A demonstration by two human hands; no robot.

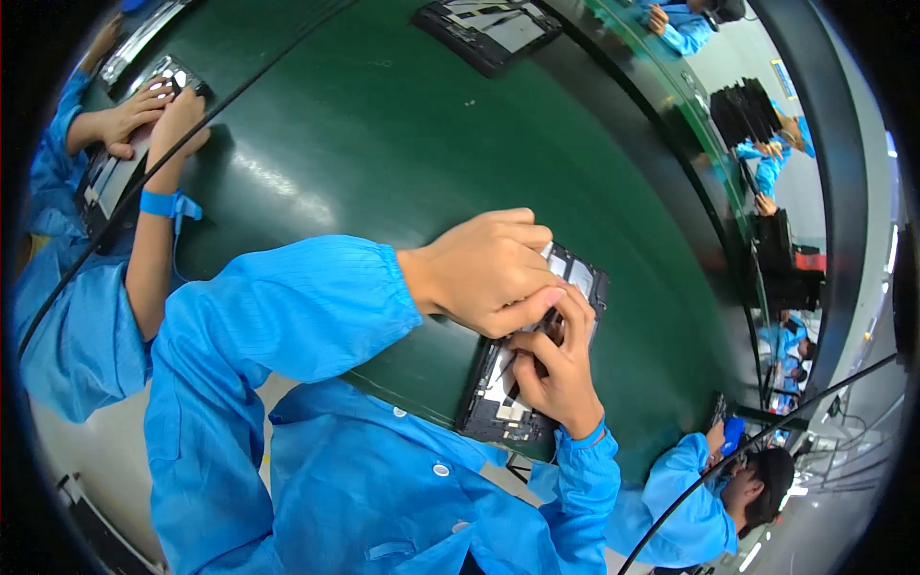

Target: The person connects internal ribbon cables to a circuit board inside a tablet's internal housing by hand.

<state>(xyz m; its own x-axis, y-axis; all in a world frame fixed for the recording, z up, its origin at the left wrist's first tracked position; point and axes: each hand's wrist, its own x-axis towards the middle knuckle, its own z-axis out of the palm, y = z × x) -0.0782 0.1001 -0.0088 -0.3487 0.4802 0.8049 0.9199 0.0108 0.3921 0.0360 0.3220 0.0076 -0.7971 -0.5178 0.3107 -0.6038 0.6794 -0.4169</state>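
Observation:
An opened tablet (498,402), with a black frame and bare silver and dark inner parts, lies slanted at the table's near edge under both my hands. My left hand (489,273) is closed above its upper part, knuckles up and fingers curled inward; whatever they hold is hidden. Against its thumb tip rest the fingertips of my right hand (561,369), which is bent over the tablet's middle with thumb and fingers drawn together. I cannot make out any small thing in that pinch. Both wrists come out of blue sleeves (297,307).
Another opened tablet (494,34) lies at the far side of the green table (316,182). To the left, a co-worker's hands (144,120) work on a similar device (110,182). A glass panel (685,125) borders the right side, and another co-worker (704,498) sits at lower right.

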